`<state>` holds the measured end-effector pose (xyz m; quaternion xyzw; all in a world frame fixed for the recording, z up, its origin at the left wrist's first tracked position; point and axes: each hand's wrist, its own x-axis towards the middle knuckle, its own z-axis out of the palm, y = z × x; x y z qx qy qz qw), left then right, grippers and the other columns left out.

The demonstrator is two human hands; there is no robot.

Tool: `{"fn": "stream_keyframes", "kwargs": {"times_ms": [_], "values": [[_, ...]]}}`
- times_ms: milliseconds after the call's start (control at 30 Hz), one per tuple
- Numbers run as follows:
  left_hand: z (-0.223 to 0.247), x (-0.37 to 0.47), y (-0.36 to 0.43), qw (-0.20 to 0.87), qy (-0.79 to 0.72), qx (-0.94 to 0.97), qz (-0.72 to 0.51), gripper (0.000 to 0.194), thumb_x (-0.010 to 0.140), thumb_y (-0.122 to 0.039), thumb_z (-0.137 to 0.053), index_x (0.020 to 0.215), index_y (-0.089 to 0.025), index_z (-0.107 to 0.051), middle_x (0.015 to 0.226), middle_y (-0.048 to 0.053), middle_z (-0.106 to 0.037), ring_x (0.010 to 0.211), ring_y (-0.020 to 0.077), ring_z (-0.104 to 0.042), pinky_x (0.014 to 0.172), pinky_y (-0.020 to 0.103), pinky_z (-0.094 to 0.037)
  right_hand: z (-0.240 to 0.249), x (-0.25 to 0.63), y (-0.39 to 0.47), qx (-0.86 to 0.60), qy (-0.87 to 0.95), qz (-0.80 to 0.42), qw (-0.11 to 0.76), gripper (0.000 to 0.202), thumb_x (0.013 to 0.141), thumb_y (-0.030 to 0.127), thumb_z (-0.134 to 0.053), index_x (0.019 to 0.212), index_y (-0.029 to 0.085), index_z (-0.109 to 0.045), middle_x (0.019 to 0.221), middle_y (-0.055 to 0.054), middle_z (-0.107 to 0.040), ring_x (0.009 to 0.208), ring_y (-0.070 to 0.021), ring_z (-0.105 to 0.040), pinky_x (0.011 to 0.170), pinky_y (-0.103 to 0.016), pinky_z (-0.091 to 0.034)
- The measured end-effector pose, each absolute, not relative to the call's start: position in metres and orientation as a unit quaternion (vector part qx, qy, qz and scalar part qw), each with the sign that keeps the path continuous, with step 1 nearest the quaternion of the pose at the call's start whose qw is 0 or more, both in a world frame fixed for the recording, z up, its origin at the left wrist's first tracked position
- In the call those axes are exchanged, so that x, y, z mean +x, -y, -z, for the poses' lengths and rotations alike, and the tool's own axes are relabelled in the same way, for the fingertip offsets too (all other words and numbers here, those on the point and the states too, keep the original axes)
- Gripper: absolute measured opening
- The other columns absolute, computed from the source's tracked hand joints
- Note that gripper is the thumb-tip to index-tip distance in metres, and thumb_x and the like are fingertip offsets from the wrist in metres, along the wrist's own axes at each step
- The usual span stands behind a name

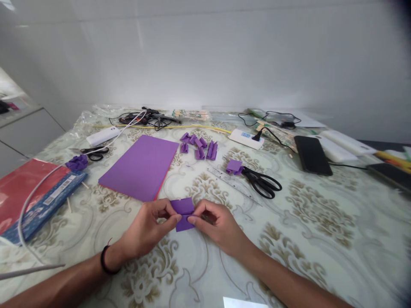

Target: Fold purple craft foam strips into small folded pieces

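Note:
A small creased piece of purple paper (183,206) is held between both hands above the patterned table. My left hand (149,226) pinches its left edge between thumb and fingers. At the right edge, my right hand (216,222) grips it the same way. Beyond my left hand lies a stack of purple sheets (141,164) with a red edge showing beneath. Several folded purple pieces (199,147) sit past the hands. Small purple squares (234,167) rest by black-handled scissors (263,182), next to a clear ruler (234,185).
A red packet (28,188) and crumpled purple paper (77,162) lie left, near a second pair of scissors (95,152) and a white cable. At the back are tangled black cables (147,117) and a power strip (246,138). A black phone (312,155) lies right.

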<state>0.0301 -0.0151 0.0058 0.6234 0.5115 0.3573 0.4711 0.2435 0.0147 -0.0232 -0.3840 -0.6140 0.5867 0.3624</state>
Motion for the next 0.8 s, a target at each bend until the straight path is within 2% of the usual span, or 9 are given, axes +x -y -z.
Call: {"fn": "stream_keyframes", "kwargs": {"times_ms": [200, 333, 367, 433, 500, 600, 700, 800], "values": [[0.002, 0.033, 0.018, 0.464, -0.518, 0.615, -0.371, 0.023, 0.091, -0.03, -0.069, 0.075, -0.016, -0.061, 0.069, 0.0, -0.065, 0.065, 0.0126, -0.056, 0.06, 0.023, -0.042, 0.027, 0.244, -0.015, -0.385, 0.604, -0.588, 0.375, 0.029, 0.087, 0.038, -0.075, 0.076, 0.02, -0.056, 0.072, 0.002, -0.055, 0.067, -0.0143, -0.048, 0.063, -0.027, -0.037], [0.008, 0.035, 0.019, 0.517, -0.475, 0.57, -0.427, 0.024, 0.093, -0.029, -0.07, 0.083, -0.02, -0.05, 0.069, -0.005, -0.059, 0.065, 0.0108, -0.056, 0.059, 0.02, -0.042, 0.026, 0.245, -0.017, -0.355, 0.596, -0.615, 0.376, 0.024, 0.091, 0.039, -0.072, 0.099, 0.022, -0.057, 0.077, 0.004, -0.054, 0.072, -0.0146, -0.051, 0.068, -0.027, -0.04], [0.009, 0.035, 0.019, 0.538, -0.459, 0.554, -0.44, 0.023, 0.094, -0.027, -0.069, 0.088, -0.021, -0.048, 0.072, -0.005, -0.059, 0.067, 0.0109, -0.059, 0.06, 0.02, -0.043, 0.026, 0.245, -0.018, -0.353, 0.606, -0.616, 0.358, 0.023, 0.093, 0.041, -0.069, 0.101, 0.022, -0.058, 0.076, 0.004, -0.054, 0.07, -0.0144, -0.05, 0.066, -0.027, -0.04], [0.011, 0.035, 0.018, 0.573, -0.434, 0.524, -0.457, 0.025, 0.094, -0.024, -0.07, 0.101, -0.025, -0.046, 0.084, -0.004, -0.063, 0.072, 0.0118, -0.064, 0.063, 0.021, -0.047, 0.025, 0.246, -0.018, -0.359, 0.636, -0.604, 0.319, 0.024, 0.097, 0.043, -0.063, 0.092, 0.02, -0.059, 0.073, 0.003, -0.052, 0.066, -0.0134, -0.047, 0.061, -0.026, -0.037], [0.013, 0.034, 0.018, 0.587, -0.431, 0.509, -0.46, 0.039, 0.093, -0.022, -0.071, 0.119, -0.029, -0.044, 0.095, -0.002, -0.064, 0.074, 0.0123, -0.067, 0.063, 0.022, -0.049, 0.025, 0.247, -0.019, -0.363, 0.66, -0.587, 0.298, 0.031, 0.099, 0.044, -0.06, 0.08, 0.019, -0.057, 0.069, 0.003, -0.051, 0.063, -0.0124, -0.044, 0.058, -0.026, -0.033], [0.013, 0.031, 0.017, 0.585, -0.439, 0.521, -0.44, 0.056, 0.092, -0.022, -0.072, 0.137, -0.031, -0.041, 0.094, -0.002, -0.062, 0.073, 0.0122, -0.067, 0.063, 0.022, -0.05, 0.026, 0.246, -0.018, -0.366, 0.668, -0.575, 0.298, 0.033, 0.099, 0.043, -0.06, 0.078, 0.019, -0.055, 0.067, 0.004, -0.051, 0.061, -0.0119, -0.043, 0.057, -0.025, -0.033], [0.009, 0.029, 0.015, 0.582, -0.447, 0.552, -0.396, 0.039, 0.094, -0.026, -0.069, 0.13, -0.024, -0.054, 0.091, -0.001, -0.065, 0.077, 0.0137, -0.066, 0.068, 0.024, -0.051, 0.026, 0.246, -0.017, -0.377, 0.672, -0.566, 0.293, 0.033, 0.098, 0.043, -0.06, 0.076, 0.02, -0.054, 0.065, 0.005, -0.049, 0.059, -0.0116, -0.041, 0.055, -0.025, -0.032], [0.006, 0.029, 0.013, 0.55, -0.476, 0.587, -0.356, 0.019, 0.095, -0.033, -0.067, 0.103, -0.017, -0.065, 0.083, 0.0, -0.065, 0.073, 0.0132, -0.062, 0.066, 0.024, -0.049, 0.023, 0.245, -0.017, -0.386, 0.677, -0.557, 0.285, 0.032, 0.096, 0.041, -0.063, 0.074, 0.02, -0.053, 0.062, 0.006, -0.046, 0.057, -0.0114, -0.039, 0.054, -0.025, -0.03]]}}
